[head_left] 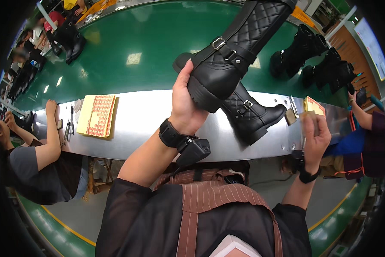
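Observation:
My left hand (186, 100) grips a tall black boot (226, 64) from below, around its heel. The boot is raised, toe to the left, with a quilted shaft and buckled straps at the ankle. A matching boot (252, 112) sits behind and below it on the metal strip, toe to the right. My right hand (316, 139) is lifted at the right, fingers curled together and smeared by motion. Something small and brownish seems pinched in it, too blurred to name. Near it a small tan block (290, 117) rests on the metal.
A yellow pad with red round stickers (100, 115) lies left on the metal strip (145, 124), pens (71, 120) beside it. Another sticker pad (314, 106) is at the right. Beyond runs a green belt (154, 38) carrying black boots (297, 51). Co-workers sit on both sides.

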### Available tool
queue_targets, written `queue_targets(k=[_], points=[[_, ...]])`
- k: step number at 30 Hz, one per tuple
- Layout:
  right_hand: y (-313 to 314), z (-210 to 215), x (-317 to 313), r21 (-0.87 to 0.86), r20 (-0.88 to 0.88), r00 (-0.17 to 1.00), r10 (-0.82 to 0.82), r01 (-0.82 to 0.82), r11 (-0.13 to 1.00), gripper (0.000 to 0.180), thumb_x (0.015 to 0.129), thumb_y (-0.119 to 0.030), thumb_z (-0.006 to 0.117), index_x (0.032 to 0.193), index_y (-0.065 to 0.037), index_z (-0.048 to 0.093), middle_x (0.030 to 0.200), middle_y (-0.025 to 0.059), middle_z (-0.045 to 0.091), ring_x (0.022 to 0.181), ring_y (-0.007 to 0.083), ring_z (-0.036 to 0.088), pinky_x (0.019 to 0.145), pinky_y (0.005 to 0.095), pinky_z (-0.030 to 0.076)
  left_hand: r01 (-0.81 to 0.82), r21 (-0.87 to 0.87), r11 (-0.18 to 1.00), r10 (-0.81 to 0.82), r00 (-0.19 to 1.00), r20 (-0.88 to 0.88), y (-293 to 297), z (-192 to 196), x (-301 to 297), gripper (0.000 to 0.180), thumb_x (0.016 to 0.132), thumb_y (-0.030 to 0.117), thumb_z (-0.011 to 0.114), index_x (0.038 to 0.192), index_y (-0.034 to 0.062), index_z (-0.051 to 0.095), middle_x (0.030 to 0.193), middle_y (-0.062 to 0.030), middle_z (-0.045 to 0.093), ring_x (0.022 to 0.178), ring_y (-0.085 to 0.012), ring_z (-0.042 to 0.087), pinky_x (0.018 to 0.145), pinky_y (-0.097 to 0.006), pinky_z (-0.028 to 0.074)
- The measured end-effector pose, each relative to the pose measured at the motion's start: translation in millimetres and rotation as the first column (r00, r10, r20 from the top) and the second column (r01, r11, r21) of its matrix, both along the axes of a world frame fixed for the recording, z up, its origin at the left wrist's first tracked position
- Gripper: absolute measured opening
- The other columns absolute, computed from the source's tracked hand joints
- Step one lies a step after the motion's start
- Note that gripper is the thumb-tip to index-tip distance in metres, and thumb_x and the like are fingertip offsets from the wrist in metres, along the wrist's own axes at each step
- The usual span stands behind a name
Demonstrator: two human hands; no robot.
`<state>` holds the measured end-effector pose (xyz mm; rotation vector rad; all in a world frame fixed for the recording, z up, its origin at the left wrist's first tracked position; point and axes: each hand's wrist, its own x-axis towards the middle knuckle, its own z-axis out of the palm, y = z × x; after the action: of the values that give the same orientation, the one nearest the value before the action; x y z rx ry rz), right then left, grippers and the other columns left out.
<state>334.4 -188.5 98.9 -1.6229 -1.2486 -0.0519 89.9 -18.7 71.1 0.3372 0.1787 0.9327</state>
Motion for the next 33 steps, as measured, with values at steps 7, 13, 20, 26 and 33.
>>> queue_targets(k=[7,13,20,26,33], points=[[52.2,23.1,-97.1,0.161,0.476,0.844,0.248,-0.361,0.919,0.021,0.072,-0.012,0.077,0.069,-0.010,0.057,0.057,0.0000,0.047,0.049,0.0177,0.045,0.051,0.0309,0.032,0.020,0.044,0.999,-0.018,0.999,-0.048,-16.3,11.8,22.2,0.045,0.098,0.038,0.041,0.126,0.0022,0.045,0.120,-0.0130,0.059,0.105,-0.0243,0.061,0.093,-0.036,0.048],[59.5,17.1,-103.6,0.175,0.555,0.808,0.198,-0.347,0.921,0.025,0.071,-0.012,0.077,0.065,-0.011,0.052,0.056,-0.0013,0.046,0.049,0.0175,0.045,0.054,0.0310,0.032,-0.043,0.059,0.997,0.046,0.997,-0.064,-23.2,6.3,26.0,0.041,0.098,0.035,0.043,0.125,0.0040,0.044,0.116,-0.0126,0.060,0.104,-0.0237,0.061,0.093,-0.036,0.048],[82.5,16.8,-117.9,0.132,0.626,0.774,0.098,-0.229,0.964,0.025,0.076,-0.015,0.071,0.064,-0.012,0.049,0.056,-0.0003,0.048,0.053,0.0171,0.049,0.059,0.0300,0.032,-0.323,0.195,0.926,0.362,0.905,-0.225,-37.6,4.6,35.0,0.038,0.097,0.027,0.049,0.130,0.0133,0.036,0.116,-0.0062,0.055,0.102,-0.0189,0.058,0.089,-0.034,0.047],[54.2,25.7,-110.1,-0.094,0.607,0.722,0.331,-0.348,0.933,0.023,0.074,-0.007,0.070,0.064,-0.010,0.049,0.057,0.0023,0.046,0.052,0.0214,0.047,0.057,0.0333,0.032,-0.378,0.225,0.898,0.423,0.884,-0.202,-37.8,3.1,25.3,0.037,0.097,0.025,0.048,0.129,0.0118,0.036,0.119,-0.0076,0.054,0.105,-0.0216,0.058,0.091,-0.035,0.048],[36.5,17.2,-90.0,-0.008,0.552,0.795,0.252,-0.297,0.955,0.019,0.074,-0.012,0.074,0.068,-0.010,0.056,0.054,-0.0012,0.047,0.050,0.0190,0.046,0.057,0.0319,0.032,-0.010,0.016,1.000,0.011,0.998,-0.059,-15.0,4.7,9.2,0.048,0.098,0.039,0.036,0.126,0.0022,0.049,0.118,-0.0161,0.061,0.102,-0.0289,0.063,0.091,-0.042,0.050]])
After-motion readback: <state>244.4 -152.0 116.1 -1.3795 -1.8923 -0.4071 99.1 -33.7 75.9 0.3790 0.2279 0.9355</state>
